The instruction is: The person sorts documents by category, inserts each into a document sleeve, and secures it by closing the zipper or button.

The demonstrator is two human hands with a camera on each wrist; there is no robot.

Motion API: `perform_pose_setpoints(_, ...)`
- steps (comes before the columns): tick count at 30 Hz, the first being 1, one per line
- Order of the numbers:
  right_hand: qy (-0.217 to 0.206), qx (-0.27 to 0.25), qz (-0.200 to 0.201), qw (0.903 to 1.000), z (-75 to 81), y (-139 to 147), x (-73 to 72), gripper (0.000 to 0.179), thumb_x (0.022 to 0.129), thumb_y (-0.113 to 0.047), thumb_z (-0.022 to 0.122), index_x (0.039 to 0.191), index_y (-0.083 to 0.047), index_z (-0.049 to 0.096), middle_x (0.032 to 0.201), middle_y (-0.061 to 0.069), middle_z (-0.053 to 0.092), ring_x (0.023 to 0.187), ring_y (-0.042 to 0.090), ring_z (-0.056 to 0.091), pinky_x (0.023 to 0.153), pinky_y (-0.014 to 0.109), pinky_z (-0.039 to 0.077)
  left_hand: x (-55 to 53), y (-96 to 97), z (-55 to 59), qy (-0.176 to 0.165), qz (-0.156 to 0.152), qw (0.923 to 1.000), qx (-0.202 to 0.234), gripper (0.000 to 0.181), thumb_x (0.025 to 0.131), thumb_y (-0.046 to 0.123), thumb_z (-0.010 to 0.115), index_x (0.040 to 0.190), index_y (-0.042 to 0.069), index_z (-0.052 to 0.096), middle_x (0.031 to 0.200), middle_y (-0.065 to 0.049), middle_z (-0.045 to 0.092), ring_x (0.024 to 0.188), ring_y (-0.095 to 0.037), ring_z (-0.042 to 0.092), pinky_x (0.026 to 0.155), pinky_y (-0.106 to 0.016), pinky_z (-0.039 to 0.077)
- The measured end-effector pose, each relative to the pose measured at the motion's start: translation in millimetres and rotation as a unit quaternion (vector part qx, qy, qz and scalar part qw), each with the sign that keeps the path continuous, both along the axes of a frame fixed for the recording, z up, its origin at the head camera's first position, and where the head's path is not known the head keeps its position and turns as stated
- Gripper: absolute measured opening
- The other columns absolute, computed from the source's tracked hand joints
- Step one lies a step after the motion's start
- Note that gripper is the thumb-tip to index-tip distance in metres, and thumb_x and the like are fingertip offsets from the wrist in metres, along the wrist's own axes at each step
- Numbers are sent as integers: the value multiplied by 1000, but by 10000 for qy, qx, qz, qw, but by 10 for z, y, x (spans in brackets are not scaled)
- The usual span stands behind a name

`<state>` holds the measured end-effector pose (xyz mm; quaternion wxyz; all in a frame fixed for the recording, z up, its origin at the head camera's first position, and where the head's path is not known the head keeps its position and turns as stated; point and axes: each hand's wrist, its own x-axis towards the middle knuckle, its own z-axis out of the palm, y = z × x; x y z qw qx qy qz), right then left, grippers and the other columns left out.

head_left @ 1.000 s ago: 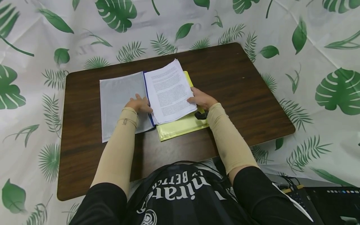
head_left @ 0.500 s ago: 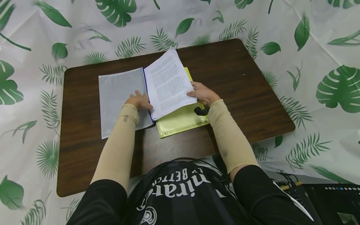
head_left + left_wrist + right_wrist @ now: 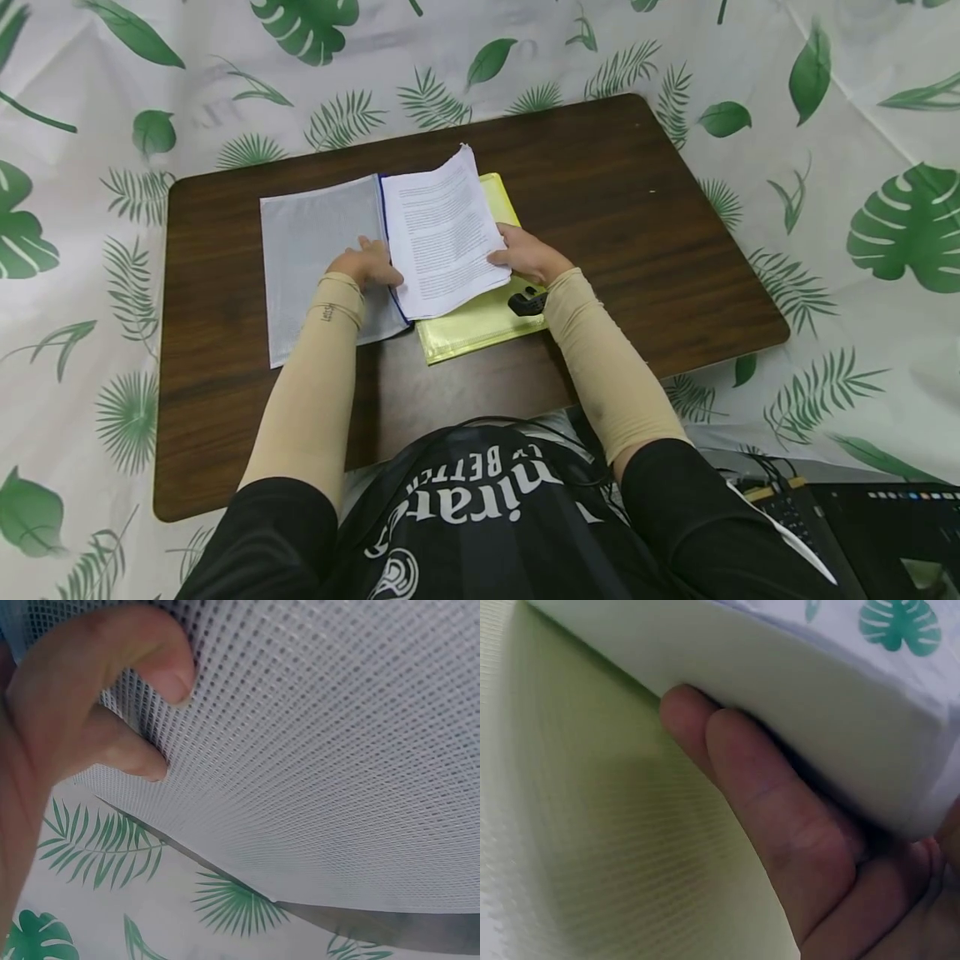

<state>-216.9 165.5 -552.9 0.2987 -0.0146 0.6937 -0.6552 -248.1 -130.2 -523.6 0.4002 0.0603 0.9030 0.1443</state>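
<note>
Right hand [image 3: 527,255] is pinching the paper stack [image 3: 442,237] by its right edge, thumb on top; head view is hiding the fingers underneath. Print is blurring, unreadable. Left hand [image 3: 365,265] is resting loosely spread on the grey mesh cover [image 3: 307,242], gripping nothing; left wrist view is cropping it. Stack is overlapping the yellow cover [image 3: 476,333]; tabletop [image 3: 637,225] is extending well past it rightward.

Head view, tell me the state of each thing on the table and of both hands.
Papers: stacked, printed side up, right edge held raised
Yellow folder: lying partly under the papers; open or closed, can't tell
Grey mesh folder: spread left of the papers; open or closed, can't tell
Left hand: resting on the mesh
Right hand: gripping the papers, thumb on top
</note>
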Motion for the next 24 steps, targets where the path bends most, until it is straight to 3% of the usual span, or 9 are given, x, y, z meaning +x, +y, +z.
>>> perform_pose_setpoints(4,-83,-40,-94,9999,-43,-8,9,54,105,6,41,156,-9,31,139,18,54,118,34,60,92,42,54,-4,-3,-8,-21,124,9999,107,95,92,31,54,158,-9,-2,160,-34,-22,145,-63,-4,119,-65,12)
perform_pose_setpoints(10,-153,117,-231,9995,-99,20,29,56,105,5,39,157,-11,28,138,19,53,113,33,62,84,39,55,7,-14,-37,-157,374,9981,473,88,97,24,48,158,-8,-7,159,-30,-28,146,-58,-16,119,-63,-2)
perform_pose_setpoints(16,-91,304,-280,9991,-162,36,37,55,105,4,39,157,-10,28,137,18,55,110,32,63,81,37,56,47,-44,-53,10,583,9947,848,87,96,18,59,160,6,0,163,-26,-25,148,-54,-15,119,-64,0)
perform_pose_setpoints(20,-35,225,-266,9994,-175,33,42,57,104,6,39,158,-11,28,136,18,55,109,32,63,80,37,56,65,-50,-60,153,488,9945,912,86,94,14,64,156,13,5,164,-27,-21,148,-56,-12,118,-67,5)
perform_pose_setpoints(24,-37,170,-234,9996,-180,23,40,59,104,6,39,159,-12,26,137,18,55,110,32,63,80,37,56,100,-51,-29,329,208,9962,784,67,93,15,65,146,10,24,162,-33,-19,145,-62,-11,115,-72,10)
